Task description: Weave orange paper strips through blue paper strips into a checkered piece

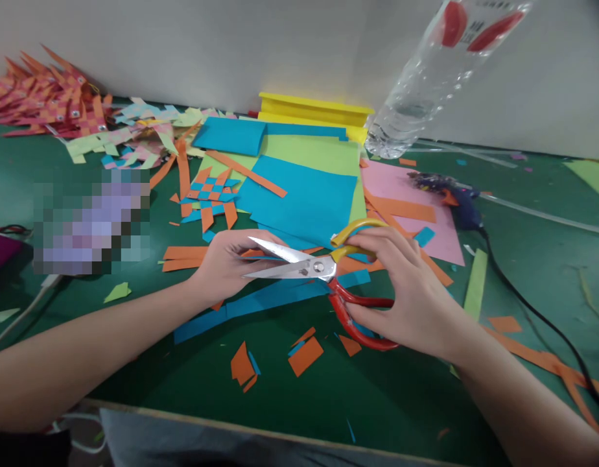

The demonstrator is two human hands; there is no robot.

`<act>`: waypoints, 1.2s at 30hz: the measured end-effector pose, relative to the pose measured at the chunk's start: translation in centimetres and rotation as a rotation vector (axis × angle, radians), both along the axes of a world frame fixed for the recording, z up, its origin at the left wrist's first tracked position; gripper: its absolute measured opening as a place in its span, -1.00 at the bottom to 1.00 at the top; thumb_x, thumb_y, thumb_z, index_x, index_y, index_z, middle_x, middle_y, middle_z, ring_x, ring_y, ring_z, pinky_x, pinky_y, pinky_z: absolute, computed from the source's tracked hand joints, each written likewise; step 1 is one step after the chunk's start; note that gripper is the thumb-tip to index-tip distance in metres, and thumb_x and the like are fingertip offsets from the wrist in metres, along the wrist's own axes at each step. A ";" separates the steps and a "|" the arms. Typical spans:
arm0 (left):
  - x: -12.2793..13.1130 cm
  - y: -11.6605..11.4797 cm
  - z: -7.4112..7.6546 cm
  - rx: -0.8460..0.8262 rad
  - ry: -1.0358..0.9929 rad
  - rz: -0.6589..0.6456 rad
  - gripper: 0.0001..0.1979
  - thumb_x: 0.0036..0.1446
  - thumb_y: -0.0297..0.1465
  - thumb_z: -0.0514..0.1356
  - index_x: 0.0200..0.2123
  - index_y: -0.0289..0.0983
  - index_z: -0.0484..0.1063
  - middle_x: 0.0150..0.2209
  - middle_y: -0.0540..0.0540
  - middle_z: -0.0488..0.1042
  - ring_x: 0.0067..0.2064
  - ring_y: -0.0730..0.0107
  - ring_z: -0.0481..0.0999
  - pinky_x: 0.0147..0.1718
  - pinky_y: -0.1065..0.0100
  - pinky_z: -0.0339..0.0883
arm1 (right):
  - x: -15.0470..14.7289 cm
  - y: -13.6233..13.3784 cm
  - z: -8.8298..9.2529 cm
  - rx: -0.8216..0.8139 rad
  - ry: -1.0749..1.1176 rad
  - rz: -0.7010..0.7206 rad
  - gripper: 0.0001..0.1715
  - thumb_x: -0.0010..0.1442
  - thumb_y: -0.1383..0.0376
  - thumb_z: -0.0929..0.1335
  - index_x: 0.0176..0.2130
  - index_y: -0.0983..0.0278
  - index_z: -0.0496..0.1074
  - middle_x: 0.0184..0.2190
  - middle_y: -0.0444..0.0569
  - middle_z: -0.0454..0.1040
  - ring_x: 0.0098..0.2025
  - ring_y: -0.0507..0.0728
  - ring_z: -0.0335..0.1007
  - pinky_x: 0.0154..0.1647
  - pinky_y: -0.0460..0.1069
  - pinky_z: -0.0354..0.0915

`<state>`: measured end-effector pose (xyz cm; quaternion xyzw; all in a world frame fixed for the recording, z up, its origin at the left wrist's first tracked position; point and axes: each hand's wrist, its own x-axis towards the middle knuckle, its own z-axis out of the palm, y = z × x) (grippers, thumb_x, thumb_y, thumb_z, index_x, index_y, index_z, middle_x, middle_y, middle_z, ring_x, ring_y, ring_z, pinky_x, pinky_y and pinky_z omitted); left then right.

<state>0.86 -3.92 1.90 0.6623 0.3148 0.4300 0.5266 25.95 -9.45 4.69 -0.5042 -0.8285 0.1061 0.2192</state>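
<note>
My right hand grips a pair of scissors by the yellow and red handles. The blades are parted and point left, across the front of my left hand. The fingers of that hand are curled together, partly hidden by the blades; what they pinch, if anything, I cannot make out. Orange paper strips lie behind the left wrist, and a long blue paper strip runs under both hands. Small orange paper scraps are scattered on the green table in front.
A woven orange and blue paper piece lies by blue sheets. Woven red-orange paper pieces are piled at back left. A tilted plastic bottle stands at back right, near a corded glue gun. A blurred-out object lies left.
</note>
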 end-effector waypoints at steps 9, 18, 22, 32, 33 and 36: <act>0.2 -0.1 0.2 -0.057 -0.007 -0.021 -0.90 -0.02 -0.43 0.39 -0.36 -0.21 0.61 -0.36 -0.05 0.60 -0.40 0.34 0.59 -0.44 0.37 0.53 | 0.2 0.0 -0.1 0.001 -0.007 -0.005 -0.45 0.12 0.19 0.37 0.08 0.20 0.20 0.04 0.12 0.34 0.10 0.32 0.29 0.11 0.30 0.19; 0.3 0.1 0.2 -0.102 -0.009 -0.007 -0.91 -0.05 -0.40 0.41 -0.41 -0.24 0.60 -0.40 -0.05 0.59 -0.45 0.38 0.57 -0.49 0.41 0.50 | 0.2 0.1 0.2 -0.034 -0.001 -0.004 -0.47 0.15 0.19 0.37 0.08 0.20 0.22 0.06 0.11 0.35 0.08 0.31 0.29 0.05 0.24 0.24; 0.3 0.1 0.1 -0.120 -0.015 0.000 -0.95 -0.03 -0.43 0.39 -0.43 -0.25 0.60 -0.39 -0.07 0.60 -0.48 0.40 0.56 -0.49 0.40 0.49 | 0.2 0.0 0.2 -0.035 -0.001 -0.005 -0.50 0.16 0.19 0.36 0.08 0.20 0.23 0.06 0.11 0.35 0.01 0.30 0.33 0.01 0.23 0.25; 0.3 0.1 0.0 -0.180 -0.102 -0.049 -0.95 -0.04 -0.47 0.37 -0.44 -0.23 0.58 -0.36 -0.06 0.60 -0.47 0.37 0.58 -0.48 0.37 0.53 | 0.4 0.0 -0.1 -0.051 0.011 -0.006 -0.50 0.17 0.18 0.36 0.07 0.21 0.24 0.04 0.12 0.38 0.01 0.32 0.31 -0.04 0.25 0.30; 0.3 0.1 0.0 -0.179 -0.101 -0.050 -0.95 -0.03 -0.48 0.36 -0.44 -0.23 0.58 -0.36 -0.06 0.60 -0.47 0.37 0.59 -0.48 0.38 0.53 | 0.4 0.1 -0.1 -0.050 0.013 -0.007 -0.51 0.17 0.18 0.36 0.07 0.21 0.24 0.04 0.12 0.38 0.00 0.32 0.31 -0.04 0.24 0.30; 0.3 0.1 -0.1 -0.188 -0.082 -0.043 -0.95 -0.03 -0.50 0.34 -0.46 -0.25 0.57 -0.35 -0.07 0.59 -0.45 0.34 0.60 -0.48 0.38 0.52 | 0.3 0.1 0.0 -0.045 0.017 -0.013 -0.52 0.17 0.16 0.36 0.06 0.20 0.25 0.04 0.12 0.39 -0.01 0.31 0.31 -0.05 0.24 0.30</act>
